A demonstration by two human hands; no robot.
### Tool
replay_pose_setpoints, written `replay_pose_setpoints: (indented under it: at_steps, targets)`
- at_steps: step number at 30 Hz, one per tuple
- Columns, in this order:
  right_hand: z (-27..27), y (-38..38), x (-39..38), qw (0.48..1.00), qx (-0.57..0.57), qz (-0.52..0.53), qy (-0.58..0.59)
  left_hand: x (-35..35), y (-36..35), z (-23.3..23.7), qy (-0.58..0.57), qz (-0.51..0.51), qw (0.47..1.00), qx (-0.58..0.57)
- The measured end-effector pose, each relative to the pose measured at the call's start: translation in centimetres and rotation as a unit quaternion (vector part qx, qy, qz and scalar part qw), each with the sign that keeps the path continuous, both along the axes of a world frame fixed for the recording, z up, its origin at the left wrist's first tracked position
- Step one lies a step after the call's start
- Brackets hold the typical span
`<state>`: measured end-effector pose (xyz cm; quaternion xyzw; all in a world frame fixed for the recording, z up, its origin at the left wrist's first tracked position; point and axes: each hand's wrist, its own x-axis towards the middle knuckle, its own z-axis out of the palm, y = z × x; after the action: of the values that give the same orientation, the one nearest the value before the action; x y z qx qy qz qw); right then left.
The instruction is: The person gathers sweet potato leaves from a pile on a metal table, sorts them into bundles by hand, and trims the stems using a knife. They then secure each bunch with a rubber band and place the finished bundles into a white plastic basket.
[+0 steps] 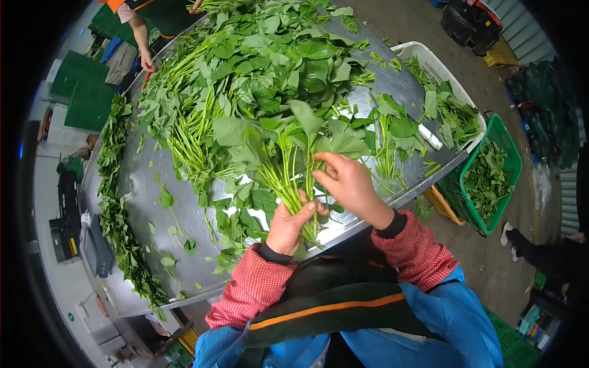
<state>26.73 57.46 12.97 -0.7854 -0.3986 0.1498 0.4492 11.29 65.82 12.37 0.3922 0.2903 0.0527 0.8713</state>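
My left hand (293, 224) is wrapped round the lower stems of a bunch of leafy greens (288, 159), held upright above the front edge of the metal table (144, 178). Close by on the right, my right hand (350, 184) has its thumb and forefinger pinched at a stem on the bunch's right side. Behind the bunch lies a big heap of the same greens (264, 61), with light green stems towards the left. A knife with a white handle (431, 137) rests on the table to the right, partly among leaves.
A row of greens (119, 227) runs along the table's left edge. At the right stand a white basket (451, 73) and a green crate (516, 161), both holding greens. A co-worker's hand (148, 62) is at the far left edge. Another person's leg (534, 248) shows at right.
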Motion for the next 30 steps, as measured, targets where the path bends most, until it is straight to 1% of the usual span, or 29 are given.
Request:
replay_pose_setpoints:
  at_steps: [3,6,7,9,10,11,12,13,14,15,17,19,20,21,22,23,25,28,30]
  targets:
    - [0.2,-0.2,0.8,0.989,-0.052,0.046,0.132,-0.2,-0.2,-0.1,-0.002,-0.001,1.000,0.006]
    - [-0.3,-1.1,0.9,0.979,0.007,0.023,0.203,-0.3,-0.2,-0.1,0.032,-0.002,0.999,-0.011]
    - [-0.2,-2.0,1.1,0.987,0.027,0.017,0.158,-0.4,-0.1,0.2,0.064,0.009,0.998,-0.016]
    - [-1.1,-5.4,3.1,0.989,0.075,-0.064,0.111,-0.7,0.3,-0.2,0.052,0.034,0.998,-0.017]
    - [-0.7,-8.0,5.5,0.990,0.041,-0.134,0.002,-1.0,0.6,-0.4,0.049,0.038,0.998,-0.020]
    - [1.4,-10.7,7.9,0.975,0.020,-0.204,-0.087,-1.2,0.7,-0.2,0.071,0.053,0.996,-0.015]
    - [1.3,-14.3,11.0,0.946,-0.016,-0.292,-0.138,-1.6,0.9,-0.6,0.067,0.058,0.996,-0.015]
    - [3.2,-17.6,13.6,0.913,-0.091,-0.356,-0.177,-1.8,1.0,-1.0,0.063,0.063,0.996,-0.014]
    - [4.4,-20.7,15.7,0.824,-0.255,-0.393,-0.318,-1.7,0.9,-1.2,0.060,0.066,0.996,-0.015]
    - [5.5,-22.8,17.0,0.759,-0.372,-0.393,-0.363,-1.7,0.6,-1.3,0.058,0.070,0.996,-0.017]
    - [4.8,-24.5,17.4,0.747,-0.345,-0.394,-0.408,-1.0,0.3,-1.3,0.065,0.064,0.996,-0.016]
    - [3.8,-19.9,14.3,0.841,-0.311,-0.344,-0.279,0.3,-0.3,-1.2,0.084,0.050,0.995,-0.010]
    - [1.8,-17.4,12.5,0.893,-0.281,-0.293,-0.194,1.0,-0.6,-1.2,0.069,0.052,0.996,-0.016]
    - [-2.1,-15.3,10.9,0.905,-0.225,-0.264,-0.245,1.6,-0.9,-1.1,0.069,0.055,0.996,-0.026]
    - [-2.5,-12.4,9.1,0.928,-0.234,-0.221,-0.190,2.3,-1.0,-1.1,0.068,0.058,0.995,-0.036]
    - [-4.3,-10.2,8.6,0.941,-0.192,-0.206,-0.188,2.9,-1.2,-1.2,0.068,0.063,0.995,-0.046]
    - [-6.5,-6.9,9.2,0.952,-0.133,-0.213,-0.174,3.4,-1.3,-1.5,0.067,0.059,0.995,-0.052]
    - [-7.0,-5.1,11.6,0.929,-0.209,-0.239,-0.191,4.1,-1.9,-1.1,0.081,0.067,0.993,-0.058]
    - [-6.5,-5.4,13.4,0.936,-0.252,-0.217,-0.117,3.7,-2.0,-1.5,0.087,0.070,0.991,-0.068]
